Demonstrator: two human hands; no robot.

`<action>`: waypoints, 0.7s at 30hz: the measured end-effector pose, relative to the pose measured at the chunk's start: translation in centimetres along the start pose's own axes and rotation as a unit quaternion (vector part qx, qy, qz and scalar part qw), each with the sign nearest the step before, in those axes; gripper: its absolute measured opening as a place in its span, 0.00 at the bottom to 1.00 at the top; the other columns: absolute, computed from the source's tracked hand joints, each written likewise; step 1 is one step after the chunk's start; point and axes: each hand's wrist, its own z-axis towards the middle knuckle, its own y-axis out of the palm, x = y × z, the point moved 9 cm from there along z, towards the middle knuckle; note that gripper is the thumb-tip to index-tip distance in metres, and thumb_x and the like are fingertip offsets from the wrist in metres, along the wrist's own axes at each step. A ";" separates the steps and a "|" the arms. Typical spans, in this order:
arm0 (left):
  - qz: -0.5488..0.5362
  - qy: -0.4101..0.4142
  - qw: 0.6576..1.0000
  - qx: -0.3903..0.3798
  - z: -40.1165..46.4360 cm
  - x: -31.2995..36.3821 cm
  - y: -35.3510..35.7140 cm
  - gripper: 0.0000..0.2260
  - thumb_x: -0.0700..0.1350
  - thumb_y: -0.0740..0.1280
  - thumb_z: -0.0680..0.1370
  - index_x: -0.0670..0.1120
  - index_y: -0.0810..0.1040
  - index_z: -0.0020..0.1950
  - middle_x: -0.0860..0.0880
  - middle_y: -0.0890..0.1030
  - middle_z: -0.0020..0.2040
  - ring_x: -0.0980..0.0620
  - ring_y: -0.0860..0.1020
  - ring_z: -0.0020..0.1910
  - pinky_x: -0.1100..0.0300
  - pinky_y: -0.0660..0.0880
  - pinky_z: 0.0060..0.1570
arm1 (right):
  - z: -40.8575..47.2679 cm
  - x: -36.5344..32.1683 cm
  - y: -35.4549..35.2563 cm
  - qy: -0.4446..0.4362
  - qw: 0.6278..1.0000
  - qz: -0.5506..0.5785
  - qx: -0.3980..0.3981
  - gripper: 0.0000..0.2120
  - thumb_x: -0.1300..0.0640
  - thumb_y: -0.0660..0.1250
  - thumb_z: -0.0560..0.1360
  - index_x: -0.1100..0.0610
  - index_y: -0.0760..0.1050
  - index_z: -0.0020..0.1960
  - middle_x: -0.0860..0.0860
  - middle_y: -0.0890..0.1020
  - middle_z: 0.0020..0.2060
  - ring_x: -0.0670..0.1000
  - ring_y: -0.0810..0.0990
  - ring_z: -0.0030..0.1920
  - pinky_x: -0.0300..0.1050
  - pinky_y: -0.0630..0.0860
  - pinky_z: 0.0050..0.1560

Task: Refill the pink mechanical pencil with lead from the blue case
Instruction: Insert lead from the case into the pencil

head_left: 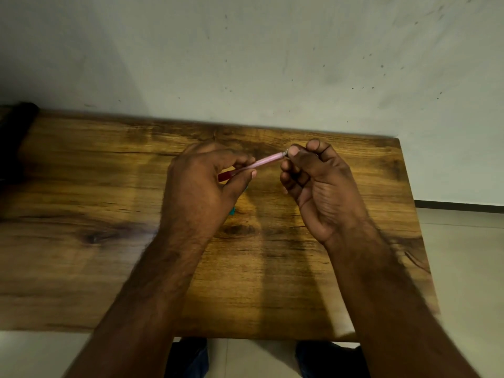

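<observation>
My left hand [203, 184] grips the pink mechanical pencil [263, 161] by its lower part, where a dark red section shows between the fingers. The pencil slants up to the right, above the wooden table [109, 186]. My right hand [311, 181] pinches the pencil's upper silver end between thumb and forefinger, the other fingers curled in. A small teal-blue sliver, probably the blue case [232, 211], shows on the table just below my left hand; most of it is hidden by that hand.
The table stands against a pale wall [245, 64]. Its right edge runs down at the right, with light floor tiles [463, 255] beyond. A dark object [16, 132] sits at the table's far left corner. My legs show under the near edge.
</observation>
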 end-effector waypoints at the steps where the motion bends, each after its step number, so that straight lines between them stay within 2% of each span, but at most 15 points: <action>1: -0.003 -0.004 1.000 -0.001 0.0 0.0 0.0 0.09 0.49 0.77 0.74 0.52 0.88 0.55 0.58 0.84 0.47 0.55 0.80 0.49 0.57 0.77 0.48 | 0.0 -0.1 0.1 -0.006 1.000 0.000 0.000 0.13 0.69 0.70 0.76 0.54 0.72 0.50 0.51 0.85 0.40 0.49 0.83 0.38 0.42 0.81 0.39; 3: -0.015 -0.013 1.000 -0.003 0.0 -0.1 0.1 0.10 0.49 0.76 0.75 0.53 0.88 0.55 0.59 0.83 0.46 0.57 0.80 0.49 0.59 0.78 0.48 | -0.2 -0.3 0.3 -0.021 1.000 0.006 -0.005 0.13 0.69 0.70 0.76 0.54 0.71 0.51 0.52 0.84 0.41 0.50 0.83 0.38 0.42 0.82 0.40; 7: -0.027 -0.019 0.999 -0.005 0.0 0.0 0.1 0.10 0.48 0.76 0.75 0.52 0.88 0.56 0.57 0.84 0.47 0.56 0.82 0.50 0.55 0.80 0.50 | -0.5 -1.0 1.1 -0.064 0.998 0.012 -0.024 0.14 0.72 0.67 0.77 0.56 0.68 0.54 0.54 0.82 0.41 0.52 0.83 0.38 0.42 0.82 0.40; 11: -0.032 -0.026 0.999 0.002 0.0 0.0 -0.1 0.10 0.48 0.76 0.76 0.52 0.87 0.56 0.59 0.82 0.45 0.58 0.81 0.47 0.59 0.80 0.46 | -0.8 -1.8 1.6 -0.102 0.994 -0.029 -0.041 0.14 0.73 0.65 0.78 0.56 0.67 0.53 0.55 0.81 0.42 0.53 0.84 0.39 0.44 0.82 0.41; 16: -0.030 -0.017 0.999 -0.006 0.0 -0.1 0.0 0.10 0.49 0.75 0.76 0.51 0.88 0.57 0.56 0.85 0.48 0.56 0.82 0.49 0.53 0.80 0.49 | -0.7 -1.7 1.5 -0.096 0.994 -0.020 -0.048 0.14 0.72 0.65 0.79 0.56 0.67 0.52 0.54 0.81 0.42 0.52 0.85 0.38 0.44 0.83 0.40; 21: -0.035 -0.002 0.999 -0.028 0.0 -0.1 0.4 0.12 0.51 0.73 0.76 0.51 0.88 0.57 0.53 0.86 0.49 0.52 0.83 0.51 0.48 0.80 0.50 | -0.4 -1.3 1.2 -0.083 0.995 -0.011 -0.047 0.14 0.72 0.65 0.78 0.54 0.66 0.51 0.53 0.81 0.41 0.50 0.82 0.35 0.43 0.81 0.39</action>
